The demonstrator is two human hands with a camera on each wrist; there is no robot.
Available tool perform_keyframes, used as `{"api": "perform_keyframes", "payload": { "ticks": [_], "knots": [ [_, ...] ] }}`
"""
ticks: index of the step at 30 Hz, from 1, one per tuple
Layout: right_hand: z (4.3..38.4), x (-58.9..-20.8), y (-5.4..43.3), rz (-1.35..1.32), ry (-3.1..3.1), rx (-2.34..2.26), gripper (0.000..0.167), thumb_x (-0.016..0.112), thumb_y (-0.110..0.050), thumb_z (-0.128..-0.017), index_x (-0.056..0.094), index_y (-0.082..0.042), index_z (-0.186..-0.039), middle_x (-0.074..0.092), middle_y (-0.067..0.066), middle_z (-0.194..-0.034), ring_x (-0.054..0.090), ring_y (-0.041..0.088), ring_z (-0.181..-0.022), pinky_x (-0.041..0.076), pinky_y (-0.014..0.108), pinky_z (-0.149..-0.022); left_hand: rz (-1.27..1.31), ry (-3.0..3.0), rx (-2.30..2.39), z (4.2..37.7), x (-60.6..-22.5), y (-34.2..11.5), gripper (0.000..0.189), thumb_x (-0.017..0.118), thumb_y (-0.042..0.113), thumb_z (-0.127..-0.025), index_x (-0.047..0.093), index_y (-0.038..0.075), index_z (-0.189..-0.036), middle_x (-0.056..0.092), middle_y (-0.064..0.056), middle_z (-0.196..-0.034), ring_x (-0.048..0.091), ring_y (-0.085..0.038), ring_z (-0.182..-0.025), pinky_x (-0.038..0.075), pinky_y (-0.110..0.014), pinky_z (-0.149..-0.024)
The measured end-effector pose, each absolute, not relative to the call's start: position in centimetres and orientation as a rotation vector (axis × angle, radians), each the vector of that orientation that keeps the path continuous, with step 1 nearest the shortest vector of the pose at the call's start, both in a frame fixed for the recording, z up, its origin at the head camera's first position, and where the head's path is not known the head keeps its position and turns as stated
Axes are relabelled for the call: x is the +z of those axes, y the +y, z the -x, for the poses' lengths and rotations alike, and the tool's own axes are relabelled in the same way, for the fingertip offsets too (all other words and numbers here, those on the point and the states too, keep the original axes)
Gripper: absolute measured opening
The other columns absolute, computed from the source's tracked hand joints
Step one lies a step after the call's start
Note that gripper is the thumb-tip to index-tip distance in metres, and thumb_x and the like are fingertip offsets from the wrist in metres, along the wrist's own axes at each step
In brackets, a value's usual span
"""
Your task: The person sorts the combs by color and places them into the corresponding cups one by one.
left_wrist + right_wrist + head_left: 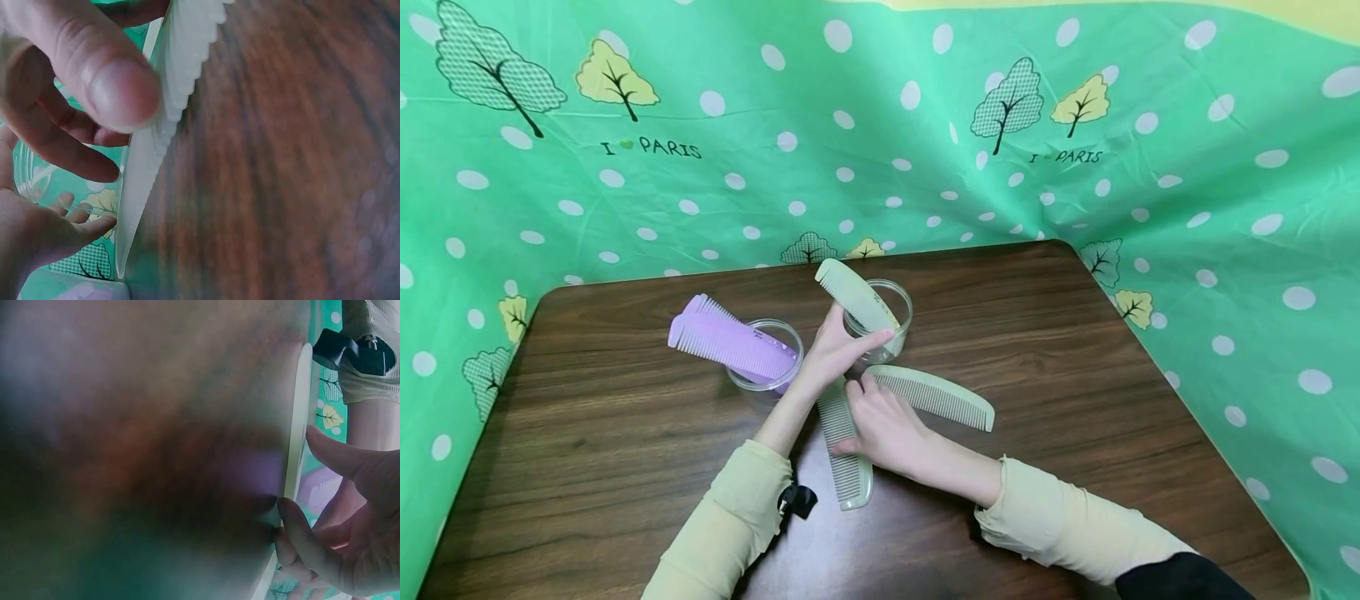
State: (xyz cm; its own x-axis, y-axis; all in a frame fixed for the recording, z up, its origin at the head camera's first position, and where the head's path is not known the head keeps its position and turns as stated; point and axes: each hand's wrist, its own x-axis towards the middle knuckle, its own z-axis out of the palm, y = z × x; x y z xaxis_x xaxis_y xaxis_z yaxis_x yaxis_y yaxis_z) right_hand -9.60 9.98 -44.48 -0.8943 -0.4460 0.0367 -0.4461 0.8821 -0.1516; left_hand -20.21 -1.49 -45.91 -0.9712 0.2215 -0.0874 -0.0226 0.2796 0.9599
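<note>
Pinching green comb [837, 421], right hand [889, 425], lower centre of frame; left hand [837, 348] at clear jar [904, 332], centre, grip unclear.

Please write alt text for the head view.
The right hand holds a pale green comb on a brown table while the left hand is at a jar containing another comb. A third comb lies nearby; purple combs lean in a second jar.

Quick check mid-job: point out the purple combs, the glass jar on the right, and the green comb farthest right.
Purple combs [733, 342]: head view, mid-length of the nearer comb.
Right jar [907, 328]: head view, its right wall.
Rightmost green comb [936, 396]: head view, teeth near its middle.
</note>
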Motion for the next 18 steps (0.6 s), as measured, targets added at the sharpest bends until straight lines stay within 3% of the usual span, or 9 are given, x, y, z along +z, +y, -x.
{"api": "perform_keyframes", "payload": {
  "ticks": [7,18],
  "knots": [
    [10.1,-44.1,9.6,-0.727,-3.129,0.308,0.079,0.095,-0.051,-0.065,0.059,0.002,-0.111,0.059,0.015,-0.098,0.064,0.025,-0.074,0.056,0.035,-0.058,-0.195,2.325,1.79,20.1,-46.0,-1.5,0.082,0.082,0.053,-0.081,0.041,0.025,-0.147,0.052,-0.003,-0.145,0.045,-0.021,-0.141,0.035,-0.047,-0.121],
    [10.9,-43.5,10.2,-0.646,-3.274,0.527,0.083,0.1,-0.033,-0.062,0.055,0.004,-0.121,0.058,0.017,-0.107,0.065,0.029,-0.083,0.06,0.042,-0.076,-0.208,2.281,1.848,20.0,-45.8,-1.5,0.079,0.084,0.049,-0.082,0.043,0.026,-0.145,0.057,-0.002,-0.139,0.049,-0.021,-0.136,0.037,-0.045,-0.119]
  ]
}}
